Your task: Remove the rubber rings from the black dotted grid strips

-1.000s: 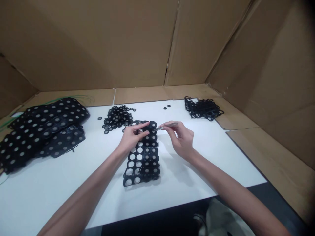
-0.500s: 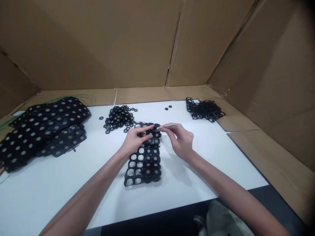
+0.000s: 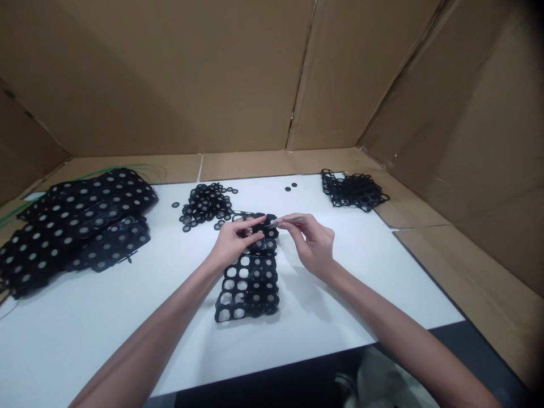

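Note:
In the middle of the white table lies a black perforated panel (image 3: 267, 275) with rows of round cells. Cells on its right side hold black rings with pale centres; several near cells on its left are bare holes. My left hand (image 3: 229, 243) rests on the far part of the panel, forefinger and thumb stretched apart. Pinched in my right hand (image 3: 312, 241) is a slim metal tool that looks like tweezers (image 3: 273, 225). Its tip points left, at the panel's far right cells between my left fingertips. Exact contact at the tip is too small to tell.
Behind my left hand is a heap of black rings (image 3: 207, 203), with a few strewn around it. Large dotted black sheets (image 3: 91, 212) lie at left. A tangle of black netting (image 3: 355, 191) sits back right, near two small black discs (image 3: 288, 189). Cardboard walls (image 3: 238, 79) enclose the table.
Both hands, the tool and the panel keep almost the same places. Only a very slight shift of the whole view shows.

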The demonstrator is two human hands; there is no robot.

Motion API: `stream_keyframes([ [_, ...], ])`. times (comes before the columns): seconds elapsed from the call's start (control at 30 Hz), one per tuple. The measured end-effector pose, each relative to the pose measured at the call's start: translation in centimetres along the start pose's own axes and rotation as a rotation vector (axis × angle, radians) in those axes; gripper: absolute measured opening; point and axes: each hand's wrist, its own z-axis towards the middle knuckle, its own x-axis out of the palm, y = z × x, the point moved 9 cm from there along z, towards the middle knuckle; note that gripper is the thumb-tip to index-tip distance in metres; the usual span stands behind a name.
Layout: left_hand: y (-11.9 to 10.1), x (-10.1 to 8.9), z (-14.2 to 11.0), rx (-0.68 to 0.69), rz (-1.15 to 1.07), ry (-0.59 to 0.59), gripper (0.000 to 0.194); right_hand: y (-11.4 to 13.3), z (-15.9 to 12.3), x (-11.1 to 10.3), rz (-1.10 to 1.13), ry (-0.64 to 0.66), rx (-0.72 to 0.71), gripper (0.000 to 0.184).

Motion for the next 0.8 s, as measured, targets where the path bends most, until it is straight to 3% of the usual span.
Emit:
stream_keyframes([
  [0.4, -0.1, 0.3, -0.2, -0.003, 0.025, 0.010, 0.039, 0.5, 0.2, 0.3, -0.090, 0.014, -0.031, 0.011],
  [0.8, 0.1, 0.3, -0.1, -0.041, -0.004, -0.002, 0.039, 1.7, 0.3, 2.6, -0.220, 0.190, -0.153, 0.012],
])
